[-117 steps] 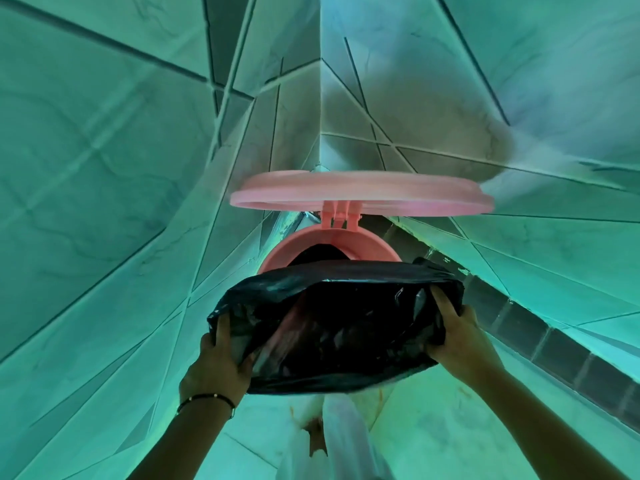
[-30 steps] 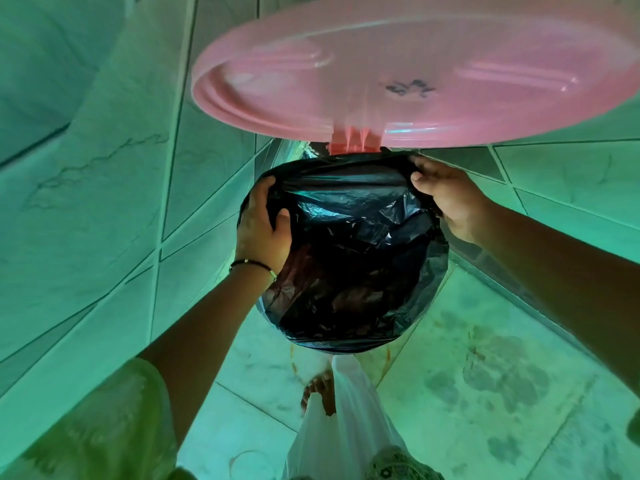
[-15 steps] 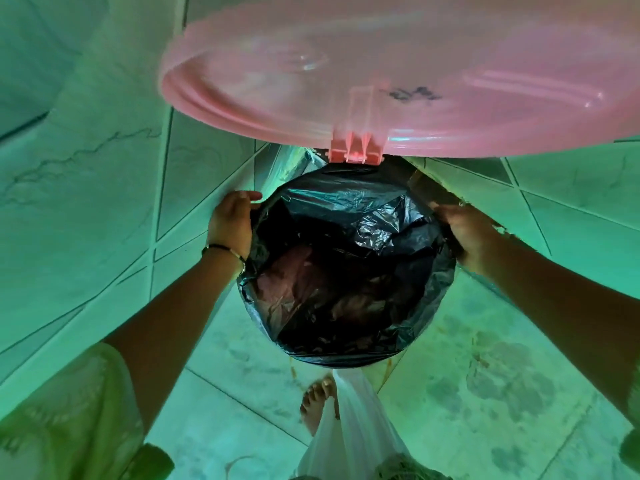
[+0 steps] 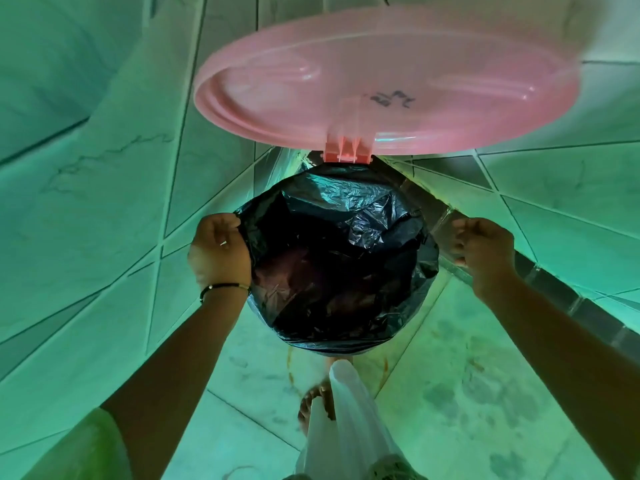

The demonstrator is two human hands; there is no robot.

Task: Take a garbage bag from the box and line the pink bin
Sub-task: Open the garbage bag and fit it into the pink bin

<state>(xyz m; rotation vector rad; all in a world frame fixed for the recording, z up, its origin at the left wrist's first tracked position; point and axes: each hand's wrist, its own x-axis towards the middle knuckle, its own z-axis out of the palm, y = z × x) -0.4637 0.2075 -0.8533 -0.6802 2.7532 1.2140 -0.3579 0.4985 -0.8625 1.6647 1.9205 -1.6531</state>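
Observation:
The pink bin's round lid (image 4: 381,81) stands open at the back on its hinge (image 4: 348,150). A black garbage bag (image 4: 332,265) is spread over the bin's mouth and folded down over the rim, hiding the bin's body. My left hand (image 4: 220,251) grips the bag's edge on the bin's left side, fingers curled. On the right side my right hand (image 4: 483,251) hovers a short gap away from the bag, fingers loosely curled, holding nothing. No box is in view.
The bin stands in a corner between a tiled wall on the left (image 4: 104,202) and a tiled wall with a dark skirting (image 4: 554,282) on the right. A white plastic bag (image 4: 346,427) and a bare foot (image 4: 311,403) are on the floor in front.
The bag went from held in front of the bin to stretched over its rim. In the last half second my right hand came off the bag's right edge; my left hand stays on the left edge.

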